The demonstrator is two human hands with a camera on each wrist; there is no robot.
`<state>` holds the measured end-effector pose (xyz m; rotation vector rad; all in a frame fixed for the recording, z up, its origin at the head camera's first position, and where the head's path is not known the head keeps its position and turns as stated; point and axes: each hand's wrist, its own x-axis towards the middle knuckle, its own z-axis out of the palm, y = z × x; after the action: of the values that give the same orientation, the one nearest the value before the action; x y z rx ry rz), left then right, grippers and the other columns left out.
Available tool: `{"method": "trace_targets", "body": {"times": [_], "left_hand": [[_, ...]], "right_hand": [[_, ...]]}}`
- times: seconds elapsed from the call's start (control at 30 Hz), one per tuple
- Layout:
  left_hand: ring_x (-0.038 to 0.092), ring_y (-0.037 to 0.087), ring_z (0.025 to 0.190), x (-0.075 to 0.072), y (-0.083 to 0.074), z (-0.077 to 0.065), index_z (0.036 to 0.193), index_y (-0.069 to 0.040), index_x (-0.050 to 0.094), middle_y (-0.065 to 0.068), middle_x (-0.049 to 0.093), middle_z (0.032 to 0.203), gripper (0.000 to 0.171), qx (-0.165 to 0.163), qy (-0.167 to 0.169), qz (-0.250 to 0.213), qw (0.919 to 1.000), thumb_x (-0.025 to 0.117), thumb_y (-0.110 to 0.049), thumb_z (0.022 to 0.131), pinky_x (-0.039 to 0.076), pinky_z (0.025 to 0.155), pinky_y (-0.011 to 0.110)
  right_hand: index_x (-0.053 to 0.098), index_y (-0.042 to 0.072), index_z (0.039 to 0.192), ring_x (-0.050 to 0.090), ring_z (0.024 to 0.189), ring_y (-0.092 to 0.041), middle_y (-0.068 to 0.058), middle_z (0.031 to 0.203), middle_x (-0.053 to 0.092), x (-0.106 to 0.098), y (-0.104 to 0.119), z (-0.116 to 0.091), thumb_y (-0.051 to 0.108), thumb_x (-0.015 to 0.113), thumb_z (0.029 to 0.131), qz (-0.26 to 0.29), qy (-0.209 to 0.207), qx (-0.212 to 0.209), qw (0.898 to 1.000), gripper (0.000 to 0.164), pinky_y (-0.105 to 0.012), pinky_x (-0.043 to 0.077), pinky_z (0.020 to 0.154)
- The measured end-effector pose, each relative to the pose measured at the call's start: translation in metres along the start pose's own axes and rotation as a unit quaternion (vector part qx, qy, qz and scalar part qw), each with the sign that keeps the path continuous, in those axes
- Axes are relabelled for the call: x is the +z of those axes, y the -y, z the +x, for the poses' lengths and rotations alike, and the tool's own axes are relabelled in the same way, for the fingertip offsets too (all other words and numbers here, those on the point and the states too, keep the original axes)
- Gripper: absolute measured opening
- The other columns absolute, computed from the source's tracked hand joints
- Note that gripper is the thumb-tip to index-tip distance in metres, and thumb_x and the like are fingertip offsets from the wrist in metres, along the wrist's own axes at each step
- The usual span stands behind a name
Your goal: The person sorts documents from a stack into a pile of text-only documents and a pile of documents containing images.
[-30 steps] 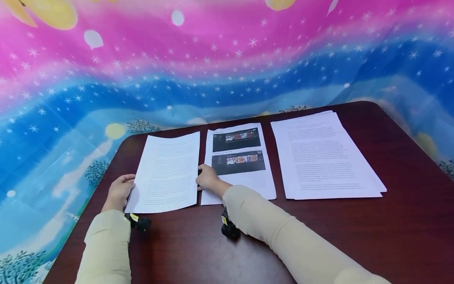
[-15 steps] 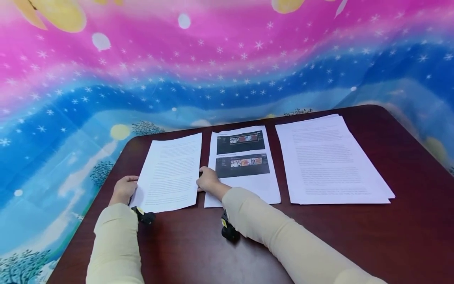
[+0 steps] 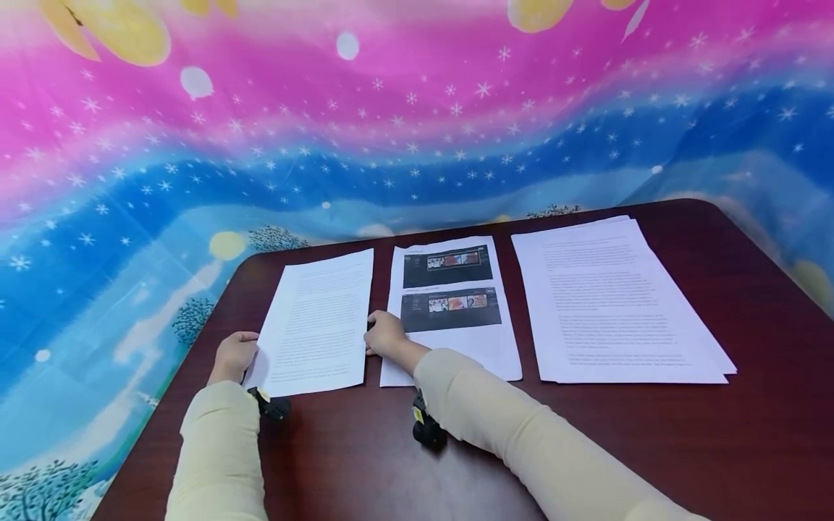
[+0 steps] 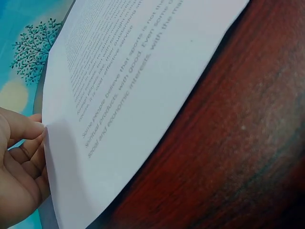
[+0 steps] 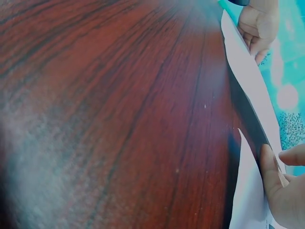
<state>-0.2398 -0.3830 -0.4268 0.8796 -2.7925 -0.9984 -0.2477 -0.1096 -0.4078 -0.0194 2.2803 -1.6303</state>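
Note:
On the left of the dark red-brown table lies a white sheet of printed paper [image 3: 316,325], possibly more than one sheet thick. My left hand [image 3: 234,357] holds its left edge low down. The left wrist view shows the thumb [image 4: 26,128] at that edge with the other fingers curled beside and behind it. At the opposite edge, my right hand [image 3: 386,334] grips the paper between thumb and fingers, some of them hidden beneath. The lower edge stands slightly off the table in both wrist views. Just right of this hand lies a page with two dark screenshots [image 3: 449,310].
A larger stack of printed pages [image 3: 612,311], its sheets slightly offset, lies on the right of the table [image 3: 495,463]. Behind hangs a pink and blue patterned cloth [image 3: 417,130]. A black wrist camera [image 3: 428,428] hangs under the right sleeve.
The head view has shifted, so everything appears a little farther right and lower. The left paper's top edge looks straighter than before. Both hands keep their hold on its sides.

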Motion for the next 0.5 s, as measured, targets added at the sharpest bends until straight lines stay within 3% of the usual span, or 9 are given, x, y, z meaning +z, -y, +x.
{"method": "trace_targets", "body": {"times": [0.17, 0.33, 0.5], "left_hand": [[0.043, 0.037, 0.1, -0.006, -0.007, -0.006, 0.116, 0.006, 0.046, 0.026, 0.043, 0.116, 0.033, -0.01, 0.011, 0.018, 0.9997, 0.035, -0.012, 0.09, 0.038, 0.079, 0.046], [0.039, 0.039, 0.106, -0.012, -0.009, -0.011, 0.117, 0.006, 0.045, 0.025, 0.041, 0.12, 0.036, -0.003, 0.023, 0.042, 0.9989, 0.033, -0.017, 0.092, 0.035, 0.083, 0.047], [0.042, 0.036, 0.103, -0.01, -0.001, -0.001, 0.118, 0.003, 0.044, 0.023, 0.043, 0.118, 0.038, 0.014, 0.011, 0.021, 0.9996, 0.033, -0.023, 0.093, 0.037, 0.081, 0.047]], "right_hand": [[0.049, -0.007, 0.106, 0.055, 0.05, -0.016, -0.014, 0.064, 0.051, 0.001, -0.004, 0.006, -0.007, 0.05, 0.077, 0.001, 0.0, -0.016, 1.0, 0.029, -0.022, 0.047, 0.045], [0.05, -0.005, 0.109, 0.055, 0.051, -0.018, -0.012, 0.067, 0.053, -0.005, 0.002, -0.002, -0.004, 0.051, 0.08, 0.003, -0.005, -0.022, 1.0, 0.029, -0.024, 0.047, 0.047], [0.05, -0.006, 0.108, 0.056, 0.053, -0.019, -0.007, 0.064, 0.053, -0.014, 0.004, -0.009, -0.003, 0.049, 0.08, 0.009, -0.002, -0.057, 0.998, 0.028, -0.023, 0.047, 0.048]]}}
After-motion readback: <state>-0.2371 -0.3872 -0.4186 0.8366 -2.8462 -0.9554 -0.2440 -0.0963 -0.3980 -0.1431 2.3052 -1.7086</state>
